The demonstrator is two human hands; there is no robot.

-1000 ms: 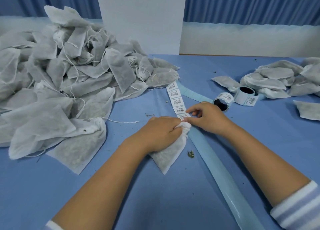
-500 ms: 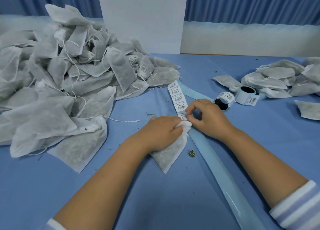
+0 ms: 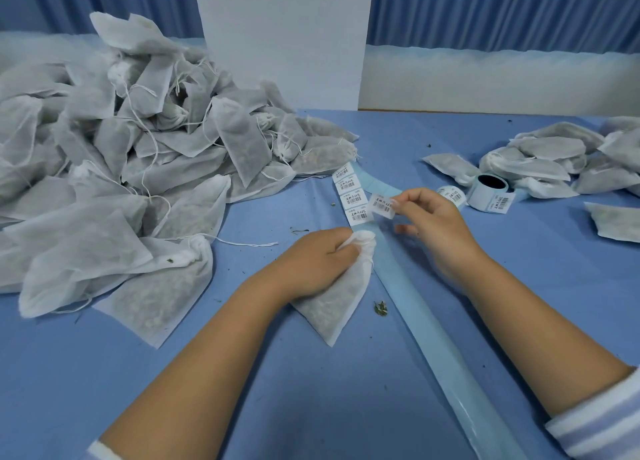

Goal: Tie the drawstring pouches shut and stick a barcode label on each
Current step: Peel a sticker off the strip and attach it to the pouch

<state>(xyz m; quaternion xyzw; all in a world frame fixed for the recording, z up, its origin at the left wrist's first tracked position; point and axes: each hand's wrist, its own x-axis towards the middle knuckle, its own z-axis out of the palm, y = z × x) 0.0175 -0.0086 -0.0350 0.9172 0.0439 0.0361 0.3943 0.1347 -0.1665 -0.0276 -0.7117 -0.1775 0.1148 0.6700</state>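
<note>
Label (image 3: 383, 207): barcode, print unreadable — pinched by right hand (image 3: 436, 224).
Pouch (image 3: 334, 302): long axis near-to-far, neck toward far edge of tabletop (image 3: 277, 407) — neck gripped by left hand (image 3: 311, 262).

**Blues, whites, black bars**

The flat bench cover (image 3: 450, 141) is plain mid-blue. Heaped non-woven fabric pouches (image 3: 121, 168) at left are translucent white-grey, their fill showing dull grey-green. Small rectangular paper labels (image 3: 353, 200) at centre are white with black bars, on a glossy pale-blue backing strip (image 3: 431, 328). The knit sleeve cuff (image 3: 602, 421) at lower right is striped white and lavender-blue.
</note>
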